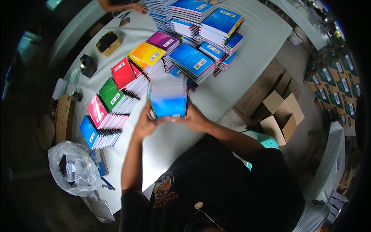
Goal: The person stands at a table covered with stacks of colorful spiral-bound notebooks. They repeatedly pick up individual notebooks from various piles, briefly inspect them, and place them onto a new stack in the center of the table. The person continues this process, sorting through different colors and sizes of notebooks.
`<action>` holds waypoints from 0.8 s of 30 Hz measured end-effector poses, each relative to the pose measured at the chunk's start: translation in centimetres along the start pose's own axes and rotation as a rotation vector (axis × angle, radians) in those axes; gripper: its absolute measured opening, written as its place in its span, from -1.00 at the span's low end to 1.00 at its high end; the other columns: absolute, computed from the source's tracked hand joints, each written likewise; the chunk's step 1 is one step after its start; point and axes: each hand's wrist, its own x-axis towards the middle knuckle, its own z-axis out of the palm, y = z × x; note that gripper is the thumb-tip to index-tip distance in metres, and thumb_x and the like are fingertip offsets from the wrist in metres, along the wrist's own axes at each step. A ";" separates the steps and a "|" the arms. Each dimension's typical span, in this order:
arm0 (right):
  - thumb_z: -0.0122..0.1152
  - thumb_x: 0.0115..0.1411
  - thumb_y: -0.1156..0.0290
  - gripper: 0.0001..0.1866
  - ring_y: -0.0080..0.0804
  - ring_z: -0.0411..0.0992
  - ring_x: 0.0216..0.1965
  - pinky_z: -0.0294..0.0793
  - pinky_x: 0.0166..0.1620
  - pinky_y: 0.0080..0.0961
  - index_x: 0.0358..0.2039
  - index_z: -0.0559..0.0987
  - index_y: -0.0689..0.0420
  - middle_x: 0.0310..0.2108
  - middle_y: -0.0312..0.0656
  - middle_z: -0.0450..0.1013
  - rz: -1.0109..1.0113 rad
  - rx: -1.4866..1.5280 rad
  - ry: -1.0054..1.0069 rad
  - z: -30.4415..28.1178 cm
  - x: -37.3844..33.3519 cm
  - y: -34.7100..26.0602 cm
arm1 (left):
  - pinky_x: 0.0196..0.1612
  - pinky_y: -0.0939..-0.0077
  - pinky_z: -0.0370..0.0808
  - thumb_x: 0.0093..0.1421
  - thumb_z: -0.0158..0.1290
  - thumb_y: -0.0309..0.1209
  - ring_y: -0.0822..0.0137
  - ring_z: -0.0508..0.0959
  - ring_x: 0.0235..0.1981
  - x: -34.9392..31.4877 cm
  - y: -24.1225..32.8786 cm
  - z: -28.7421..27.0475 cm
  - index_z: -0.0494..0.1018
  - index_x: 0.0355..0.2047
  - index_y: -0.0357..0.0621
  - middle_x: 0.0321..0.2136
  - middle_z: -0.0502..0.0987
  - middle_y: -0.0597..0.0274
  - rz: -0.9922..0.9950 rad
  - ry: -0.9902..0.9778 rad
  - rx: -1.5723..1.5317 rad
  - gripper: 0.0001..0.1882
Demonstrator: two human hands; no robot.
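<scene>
Between my left hand (147,120) and my right hand (196,118) is a stack of notebooks (169,104) with a blue cover, smeared by motion in its upper part. Both hands are closed on its near corners, above the white table (158,154). To its left runs a slanting row of spiral notebook stacks: blue (89,131), pink (98,112), green (111,94), red (123,73), yellow (147,54) and purple (162,40). Just beyond my hands stands a pile of blue spiral notebooks (192,60).
Taller blue notebook piles (222,21) stand at the far side, near another person's hand (138,7). A yellow tub (109,41) and a clear plastic bag (73,168) sit along the left edge. On the floor at right are an open carton (284,118) and stacked boxes (336,85).
</scene>
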 end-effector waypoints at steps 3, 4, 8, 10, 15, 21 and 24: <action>0.33 -0.03 0.41 -0.39 -0.39 0.35 -0.08 0.42 -0.10 -0.46 0.00 0.26 0.25 -0.11 -0.12 0.35 0.012 0.255 0.118 -1.7 3.9 -6.6 | 0.04 0.43 0.32 -0.10 0.29 -0.41 0.31 0.33 0.02 7.5 5.1 -1.8 0.08 0.17 -0.28 0.00 0.33 0.07 0.148 -0.031 -0.074 -0.14; 0.31 -0.01 0.41 -0.44 -0.43 0.37 -0.12 0.43 -0.13 -0.49 -0.02 0.29 0.25 -0.14 -0.15 0.38 0.010 0.309 0.134 -2.6 5.3 -7.5 | 0.04 0.44 0.32 -0.11 0.30 -0.39 0.28 0.33 0.02 9.6 6.1 -1.3 0.09 0.16 -0.28 0.00 0.32 0.06 0.129 -0.005 -0.144 -0.14; 0.27 0.04 0.29 -0.61 -0.47 0.42 -0.25 0.42 -0.16 -0.53 -0.14 0.43 0.16 -0.23 -0.20 0.42 0.426 0.209 0.153 -5.7 7.3 -8.3 | -0.02 0.50 0.32 -0.06 0.27 -0.26 0.34 0.35 -0.03 15.0 4.7 0.0 0.22 0.05 -0.19 -0.05 0.34 0.20 0.009 0.010 -0.160 -0.30; 0.29 0.03 0.17 -0.56 -0.45 0.43 -0.24 0.42 -0.18 -0.51 -0.14 0.44 0.12 -0.20 -0.25 0.41 0.578 0.336 0.155 -6.5 7.2 -7.7 | -0.23 0.60 0.34 -0.12 0.28 -0.08 0.39 0.37 -0.11 15.9 3.9 -0.2 0.18 0.04 -0.11 -0.07 0.34 0.20 -0.181 -0.025 -0.029 -0.22; 0.20 0.10 0.27 -0.61 -0.34 0.35 -0.05 0.35 -0.04 -0.38 -0.08 0.41 0.11 -0.13 -0.24 0.38 0.607 0.606 0.209 -6.6 5.8 -6.3 | -0.24 0.59 0.34 -0.17 0.29 0.00 0.34 0.38 -0.13 17.4 4.5 0.0 0.10 0.09 -0.09 -0.06 0.33 0.12 -0.264 -0.055 0.062 -0.10; 0.03 0.17 0.41 -0.54 -0.31 0.32 0.01 0.31 0.01 -0.29 0.08 0.24 0.16 -0.09 -0.18 0.36 0.698 0.687 0.224 -5.2 1.1 -8.5 | -0.16 0.37 0.42 -0.06 0.20 0.00 0.16 0.46 -0.16 19.7 2.7 -3.4 0.21 0.01 -0.33 -0.17 0.45 -0.07 -0.095 0.096 0.388 -0.20; 0.04 0.17 0.39 -0.49 -0.39 0.35 -0.06 0.32 -0.03 -0.37 0.12 0.20 0.15 -0.06 -0.17 0.38 0.809 0.711 0.102 -5.3 -0.7 -5.9 | -0.09 0.31 0.40 0.03 0.11 -0.04 0.01 0.48 -0.14 22.8 3.0 -5.2 0.28 -0.05 -0.33 -0.21 0.48 -0.16 -0.021 0.103 0.608 -0.35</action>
